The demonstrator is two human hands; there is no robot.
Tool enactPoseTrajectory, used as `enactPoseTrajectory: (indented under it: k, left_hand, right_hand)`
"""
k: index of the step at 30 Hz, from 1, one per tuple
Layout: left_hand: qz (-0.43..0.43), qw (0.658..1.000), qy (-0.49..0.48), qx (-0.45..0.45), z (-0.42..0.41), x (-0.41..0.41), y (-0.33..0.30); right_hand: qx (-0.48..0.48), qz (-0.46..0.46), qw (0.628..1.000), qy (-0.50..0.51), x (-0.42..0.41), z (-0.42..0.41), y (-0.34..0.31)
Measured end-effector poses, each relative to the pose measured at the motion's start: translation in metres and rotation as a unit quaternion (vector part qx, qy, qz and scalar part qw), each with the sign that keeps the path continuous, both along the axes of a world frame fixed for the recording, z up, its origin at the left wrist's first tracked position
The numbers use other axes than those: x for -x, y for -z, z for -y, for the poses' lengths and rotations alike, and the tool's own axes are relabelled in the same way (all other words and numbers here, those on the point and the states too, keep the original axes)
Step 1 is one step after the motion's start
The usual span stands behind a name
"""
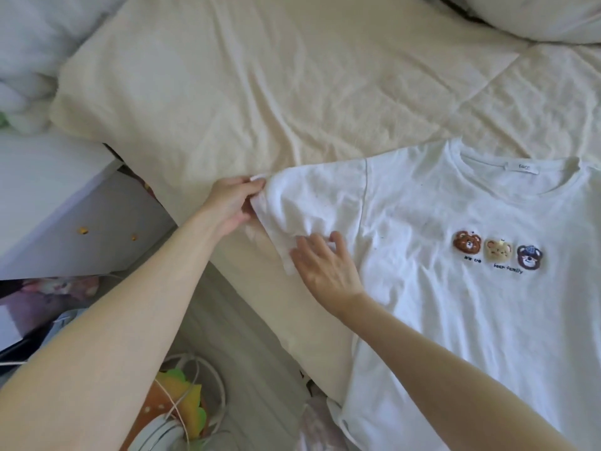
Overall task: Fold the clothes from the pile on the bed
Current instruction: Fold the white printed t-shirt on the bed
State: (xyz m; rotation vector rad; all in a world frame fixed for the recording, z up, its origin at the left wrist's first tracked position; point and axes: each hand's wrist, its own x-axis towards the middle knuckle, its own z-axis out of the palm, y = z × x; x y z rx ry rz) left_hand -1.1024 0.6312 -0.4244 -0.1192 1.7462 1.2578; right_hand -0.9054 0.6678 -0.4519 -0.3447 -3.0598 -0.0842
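Two bare forearms are reaching in from the near edge toward a white T-shirt [455, 304], which is lying face up on the cream bed [260, 92], spread over the bed's near right part with its collar pointing away from the camera; three small bear faces [499, 252] are showing on the T-shirt's chest with a line of tiny lettering under them; the left hand [232, 201] is pinching the outer hem of the T-shirt's sleeve [312, 203], fingers closed on the cloth at the sleeve's far left corner; the right hand [327, 263] is lying flat and open on the T-shirt just below that sleeve, fingers spread and pressing on the bunched fabric near the armpit seam; the two hands are apart, with the crumpled sleeve between them; left of the T-shirt, beyond the bed's edge, a white cabinet [81, 206] with small yellow knobs is standing beside the bed; near the T-shirt's lower left, white cables [201, 379] and a yellow-and-orange item are lying on the floor; a white pillow [536, 17] is resting far beyond the T-shirt's collar.
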Motion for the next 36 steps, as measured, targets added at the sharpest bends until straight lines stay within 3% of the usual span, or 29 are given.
enactPoseTrajectory:
  k: [5,9,13,16,20,23,26,28,30,31,34,36]
  left_hand:
    - [-0.144,0.988,0.036,-0.035,-0.008,0.017,-0.027]
    - [-0.276,0.956,0.092,-0.040,-0.010,0.021,-0.038]
    - [-0.349,0.932,0.095,0.007,-0.011,0.033,-0.028]
    - [-0.360,0.925,0.095,0.078,-0.001,0.042,-0.005]
    - [-0.328,0.917,0.086,0.209,0.016,0.033,0.024]
    - [-0.450,0.859,0.145,0.196,0.020,0.013,0.018]
    - [-0.606,0.746,0.258,0.100,0.023,-0.037,0.004]
    - [-0.624,0.710,0.324,0.045,0.032,-0.089,0.002]
    - [-0.580,0.728,0.365,0.027,0.047,-0.142,0.006]
    - [-0.539,0.757,0.367,0.034,0.057,-0.167,0.009]
    - [-0.294,0.908,0.284,0.094,0.082,-0.227,0.018]
    - [-0.162,0.943,0.261,0.130,0.091,-0.258,0.022]
  right_hand:
    - [0.131,-0.174,0.973,0.079,0.001,0.023,-0.018]
    - [0.240,-0.231,0.938,0.101,-0.007,0.050,-0.039]
    - [0.248,-0.249,0.933,0.079,0.001,0.054,-0.039]
    - [0.262,-0.193,0.944,0.053,0.003,0.057,-0.025]
    - [0.327,0.048,0.944,0.015,-0.011,0.053,-0.007]
    - [0.292,0.004,0.956,0.030,-0.030,0.048,-0.009]
    - [0.258,-0.057,0.959,0.102,-0.056,0.035,-0.013]
    - [0.239,-0.045,0.954,0.173,-0.083,0.022,-0.013]
    - [0.230,-0.013,0.945,0.230,-0.118,0.012,-0.014]
    - [0.229,0.002,0.941,0.250,-0.137,0.008,-0.015]
    - [0.221,0.030,0.926,0.303,-0.199,0.003,-0.017]
    - [0.223,0.047,0.911,0.343,-0.243,0.002,-0.020]
